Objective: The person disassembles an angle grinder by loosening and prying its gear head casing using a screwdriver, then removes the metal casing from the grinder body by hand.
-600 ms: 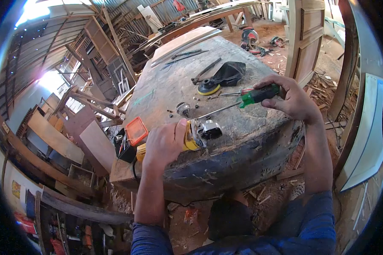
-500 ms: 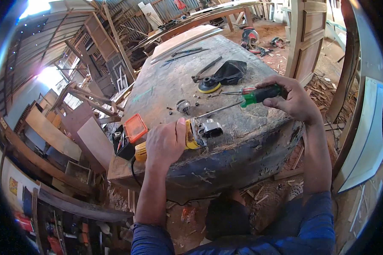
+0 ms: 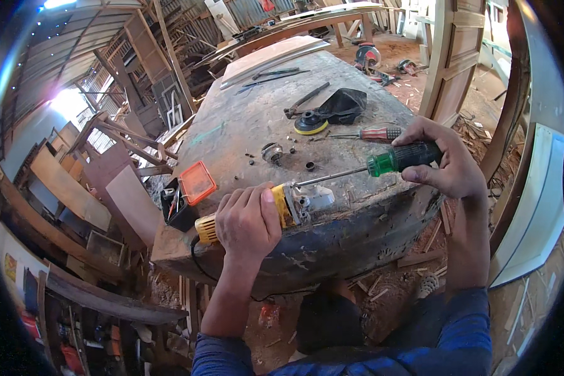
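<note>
Dusty and scuffed, a workbench spans the middle of the frame in a cluttered woodworking shed. At centre right, the right hand curls its thumb and fingers around the handle of a green-and-black screwdriver. At lower centre, the left hand wraps firmly over a yellow power tool at the bench's near edge. The shaft slopes left to where the yellow body meets the bare metal head; whether the tip sits in a screw cannot be told.

Judging by this, the step in hand is screwdriver work at that joint. The next move would call for a steady left grip, the shaft lined up with the fastener, and pressure along it while the wrist turns.

Just beyond, near the frame's centre, lie a round metal part and a small dark cup. An orange lid stands left of them; a red-handled screwdriver and a yellow-rimmed disc lie farther up. A panelled door rises at upper right.
</note>
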Motion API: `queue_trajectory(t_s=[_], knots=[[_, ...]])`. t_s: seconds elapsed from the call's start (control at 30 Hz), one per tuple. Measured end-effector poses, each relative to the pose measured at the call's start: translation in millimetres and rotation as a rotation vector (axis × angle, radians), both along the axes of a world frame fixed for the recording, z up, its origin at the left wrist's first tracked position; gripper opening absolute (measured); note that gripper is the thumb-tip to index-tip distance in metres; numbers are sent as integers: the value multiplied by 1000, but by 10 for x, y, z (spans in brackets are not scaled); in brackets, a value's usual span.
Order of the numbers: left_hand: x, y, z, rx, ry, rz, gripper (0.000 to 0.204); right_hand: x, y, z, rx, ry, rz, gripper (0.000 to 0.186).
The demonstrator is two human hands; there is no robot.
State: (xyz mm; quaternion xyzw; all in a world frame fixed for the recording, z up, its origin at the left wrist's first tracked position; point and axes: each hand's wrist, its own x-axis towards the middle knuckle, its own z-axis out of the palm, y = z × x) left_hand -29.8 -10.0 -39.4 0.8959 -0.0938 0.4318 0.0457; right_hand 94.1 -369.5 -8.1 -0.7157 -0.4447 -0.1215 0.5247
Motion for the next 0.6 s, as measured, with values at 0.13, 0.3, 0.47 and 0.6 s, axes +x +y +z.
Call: queue_trajectory(t_s=[0.13, 0.3, 0.47, 0.6], knots=[[4, 1, -31, 3, -19, 12, 33, -14, -129, 138, -227, 351, -1, 58], [-6, 11, -36, 4, -35, 3, 32, -182, 24, 182, -1, 294, -82, 53], [-32, -21, -29, -2, -51, 1, 32, -67, -24, 56, -41, 61, -86, 53], [-22, -3, -19, 16, -32, 7, 31, 39, -117, 120, -292, 354, -120, 55]])
